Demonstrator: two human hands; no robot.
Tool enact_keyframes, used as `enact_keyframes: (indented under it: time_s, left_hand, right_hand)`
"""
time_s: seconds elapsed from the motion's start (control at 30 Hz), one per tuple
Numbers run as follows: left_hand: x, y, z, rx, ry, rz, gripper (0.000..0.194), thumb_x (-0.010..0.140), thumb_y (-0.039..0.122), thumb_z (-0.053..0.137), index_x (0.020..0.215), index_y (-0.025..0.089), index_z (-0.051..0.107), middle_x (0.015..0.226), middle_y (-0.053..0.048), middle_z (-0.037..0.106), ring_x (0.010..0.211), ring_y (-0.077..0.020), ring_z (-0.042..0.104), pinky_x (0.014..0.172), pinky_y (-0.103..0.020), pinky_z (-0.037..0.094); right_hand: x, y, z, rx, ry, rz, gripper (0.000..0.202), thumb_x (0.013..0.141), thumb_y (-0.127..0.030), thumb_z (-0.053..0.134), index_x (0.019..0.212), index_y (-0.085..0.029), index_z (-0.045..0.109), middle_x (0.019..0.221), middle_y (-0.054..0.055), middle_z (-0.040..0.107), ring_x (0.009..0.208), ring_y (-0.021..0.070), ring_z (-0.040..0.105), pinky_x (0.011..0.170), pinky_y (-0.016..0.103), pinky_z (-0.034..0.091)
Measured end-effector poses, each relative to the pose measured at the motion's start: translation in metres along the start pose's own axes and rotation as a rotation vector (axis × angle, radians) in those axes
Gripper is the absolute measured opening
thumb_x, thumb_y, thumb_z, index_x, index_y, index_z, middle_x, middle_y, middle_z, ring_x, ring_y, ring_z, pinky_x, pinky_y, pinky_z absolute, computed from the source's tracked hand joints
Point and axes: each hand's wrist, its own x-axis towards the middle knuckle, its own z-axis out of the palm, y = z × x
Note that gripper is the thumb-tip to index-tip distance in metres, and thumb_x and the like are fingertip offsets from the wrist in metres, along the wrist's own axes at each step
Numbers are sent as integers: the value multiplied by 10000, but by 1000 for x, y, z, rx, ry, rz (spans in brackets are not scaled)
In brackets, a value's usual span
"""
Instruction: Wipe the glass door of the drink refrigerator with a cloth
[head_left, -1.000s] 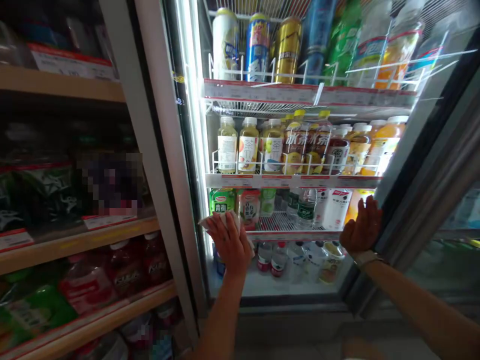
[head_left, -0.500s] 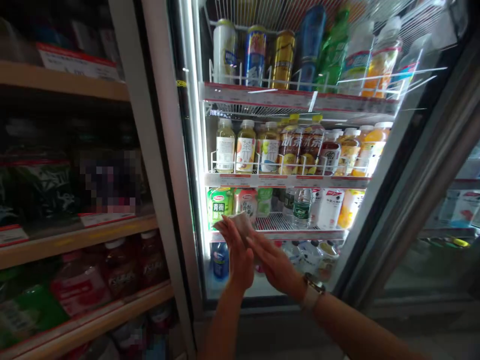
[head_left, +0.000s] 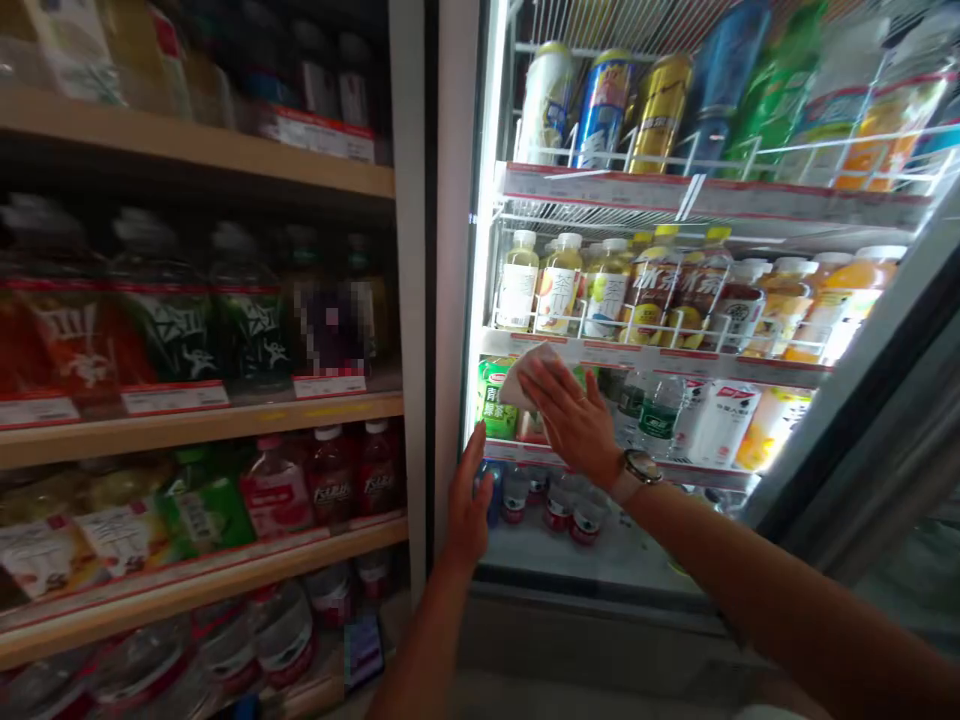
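Under the palm of my right hand (head_left: 570, 415) a pale cloth or tissue (head_left: 531, 372) lies flat against the glass of a lit drinks cooler. The fingers are stretched out over it, pointing up and left, and a watch (head_left: 641, 468) is on that wrist. Lower and to the left, my left hand (head_left: 471, 505) is raised near the cooler's left edge with its thumb apart and nothing in it. Behind the glass, a green drink carton (head_left: 496, 398) shows beside the cloth.
Cooler racks hold bottles (head_left: 604, 290) and cans (head_left: 600, 110). On the left, wooden shelves (head_left: 300, 418) carry more bottles (head_left: 274, 490) and price tags. A dark metal door frame (head_left: 847, 440) slants along the right.
My hands were together around the cloth and have separated. My right hand has moved up with the cloth, while my left hand has dropped beside it. The view has shifted left.
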Motion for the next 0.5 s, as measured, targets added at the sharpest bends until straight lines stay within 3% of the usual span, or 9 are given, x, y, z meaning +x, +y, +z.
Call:
enact_keyframes:
  time_s: [0.13, 0.33, 0.43, 0.5]
  left_hand:
    - [-8, -2, -21, -67, 38, -102, 683, 926, 632, 417, 1470, 219, 417, 1540, -92, 413, 1426, -252, 377, 1176, -406, 335]
    - [-21, -5, -49, -171, 119, -154, 635, 884, 594, 548, 1397, 222, 516, 1485, -102, 490, 1378, -275, 448, 1149, -414, 367]
    - [-30, -21, -76, -64, 195, -149, 584, 899, 559, 537, 1367, 210, 540, 1443, -114, 535, 1335, -262, 500, 1106, -403, 412]
    - [-39, -38, -99, 115, 274, -147, 515, 925, 511, 501, 1326, 194, 564, 1381, -118, 587, 1264, -240, 565, 1057, -387, 455]
  right_hand:
    - [5, 4, 3, 5, 43, -43, 643, 953, -134, 405, 1557, -250, 216, 1568, 34, 369, 1490, 218, 232, 1219, 454, 187]
    - [-67, -29, 40, 23, -40, -364, 551, 930, -81, 421, 1471, -184, 420, 1472, 36, 511, 1412, 179, 389, 1159, 354, 315]
    - [-92, -34, 44, 47, -104, -469, 512, 936, -82, 407, 1436, -172, 468, 1470, 24, 514, 1376, 184, 437, 1124, 361, 365]
    - [-88, -28, 36, 44, -129, -518, 516, 937, -72, 395, 1435, -184, 468, 1475, 5, 509, 1374, 181, 439, 1133, 364, 353]
